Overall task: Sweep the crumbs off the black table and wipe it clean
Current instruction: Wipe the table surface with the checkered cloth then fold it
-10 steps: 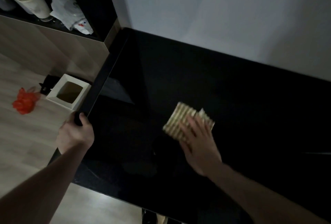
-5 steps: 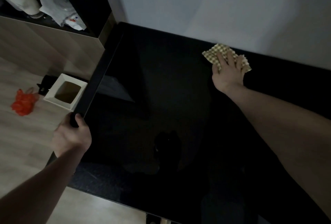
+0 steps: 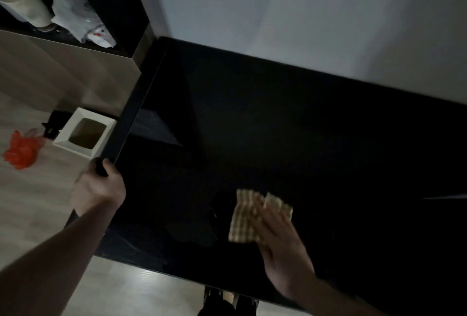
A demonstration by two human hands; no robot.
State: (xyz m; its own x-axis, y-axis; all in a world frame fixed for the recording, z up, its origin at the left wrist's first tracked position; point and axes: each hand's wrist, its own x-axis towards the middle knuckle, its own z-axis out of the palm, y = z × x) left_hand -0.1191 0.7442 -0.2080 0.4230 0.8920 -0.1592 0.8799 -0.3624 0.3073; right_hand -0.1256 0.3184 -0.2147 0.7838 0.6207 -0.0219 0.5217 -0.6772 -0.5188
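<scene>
Checked cloth (image 3: 249, 217) flat on black table (image 3: 290, 123), near front edge — under straight, spread fingers of right hand (image 3: 283, 245), which presses it down. Left hand (image 3: 99, 185) grips table's left edge, thumb on top, fingers curled underneath. White bin (image 3: 84, 132) and red bag (image 3: 21, 150) on floor, left.

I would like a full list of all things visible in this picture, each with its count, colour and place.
glossy black table: one, black, centre, against the wall
checked cloth: one, beige and brown, on the table near its front edge
square white bin: one, white, floor left of the table
crumpled orange bag: one, orange, floor far left
pale paper cup: one, cream, dark shelf top left
crumpled white wrapper: one, white, same shelf
left hand: grips the table's left edge
right hand: flat, presses the cloth
</scene>
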